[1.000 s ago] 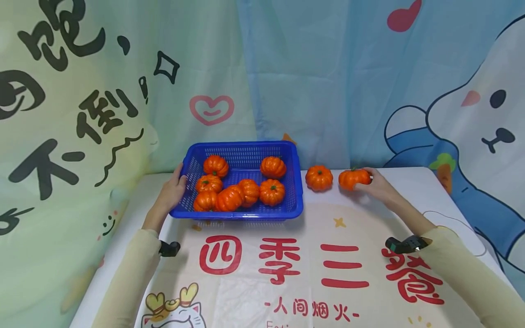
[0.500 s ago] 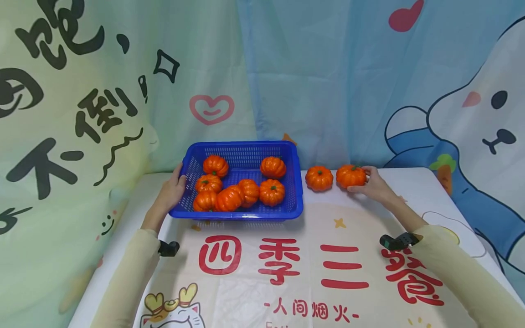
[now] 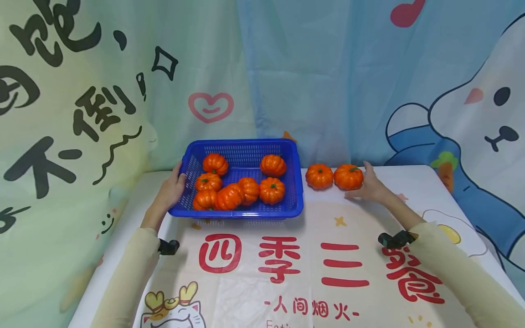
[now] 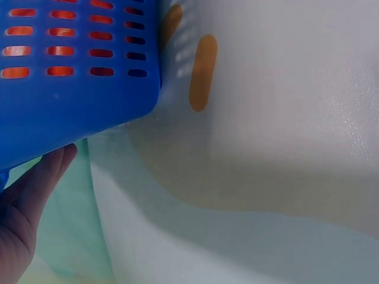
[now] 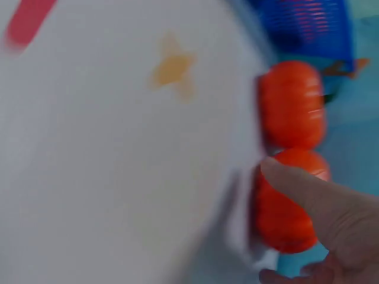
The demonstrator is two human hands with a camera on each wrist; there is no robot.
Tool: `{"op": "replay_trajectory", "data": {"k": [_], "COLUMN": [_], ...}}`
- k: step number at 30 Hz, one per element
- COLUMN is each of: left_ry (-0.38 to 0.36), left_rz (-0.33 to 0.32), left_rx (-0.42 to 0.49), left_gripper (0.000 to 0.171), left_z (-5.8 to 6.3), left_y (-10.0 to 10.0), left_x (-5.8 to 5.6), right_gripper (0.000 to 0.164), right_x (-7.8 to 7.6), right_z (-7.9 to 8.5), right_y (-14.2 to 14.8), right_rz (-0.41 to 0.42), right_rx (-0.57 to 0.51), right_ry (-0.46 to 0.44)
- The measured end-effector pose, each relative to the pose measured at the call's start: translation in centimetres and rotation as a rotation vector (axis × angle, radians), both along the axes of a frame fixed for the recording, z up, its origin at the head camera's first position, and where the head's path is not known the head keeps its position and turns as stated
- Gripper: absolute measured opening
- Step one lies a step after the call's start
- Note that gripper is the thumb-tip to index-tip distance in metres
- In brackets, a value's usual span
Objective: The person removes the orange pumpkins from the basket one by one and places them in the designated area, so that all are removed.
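Apparently to steady the basket (image 3: 238, 213), the left hand (image 3: 170, 190) lies against its left side, fingers straight rather than gripping. Seven pumpkins (image 3: 215, 164) sit inside, four crowded nearest the person. Right of it, on the table (image 3: 402, 176), an inner pumpkin (image 3: 319, 176) and an outer pumpkin (image 3: 348, 177) stand paired, seemingly touching. The right hand (image 3: 370, 187) spreads thumb and fingers wide beside the outer one, perhaps for clearance; whether it touches, I can't tell.

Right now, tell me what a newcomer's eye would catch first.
The blue, rectangular, slotted plastic basket near the middle of the head view stands out, holding seven glossy orange ribbed pumpkins. Two matching pumpkins sit right of it, a bare right hand beside the farther one.
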State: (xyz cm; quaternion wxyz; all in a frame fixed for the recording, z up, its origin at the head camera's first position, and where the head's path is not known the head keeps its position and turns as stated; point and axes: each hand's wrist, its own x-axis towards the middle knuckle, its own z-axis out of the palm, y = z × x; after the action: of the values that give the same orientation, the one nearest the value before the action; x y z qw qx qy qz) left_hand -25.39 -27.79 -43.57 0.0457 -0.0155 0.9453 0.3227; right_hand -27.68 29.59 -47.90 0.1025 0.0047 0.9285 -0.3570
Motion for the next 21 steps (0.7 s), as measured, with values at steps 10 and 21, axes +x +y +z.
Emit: {"op": "replay_trajectory", "data": {"k": [10,21], "left_ry": [0.002,-0.009], "left_rz": [0.002,0.001], "left_rx": [-0.006,-0.011], "left_gripper": [0.058,0.058], "left_z": [0.1,0.2], "left_y": [0.1,0.1], "left_x": [-0.1,0.2], "right_gripper": [0.106,0.081], "right_x": [5.0,9.7], "right_z": [7.7,8.3], "right_y": [-2.2,-5.6], "right_rz": [0.123,0.241], "right_rx": [-0.146,-0.15], "right_ry": [0.048,-0.008]}}
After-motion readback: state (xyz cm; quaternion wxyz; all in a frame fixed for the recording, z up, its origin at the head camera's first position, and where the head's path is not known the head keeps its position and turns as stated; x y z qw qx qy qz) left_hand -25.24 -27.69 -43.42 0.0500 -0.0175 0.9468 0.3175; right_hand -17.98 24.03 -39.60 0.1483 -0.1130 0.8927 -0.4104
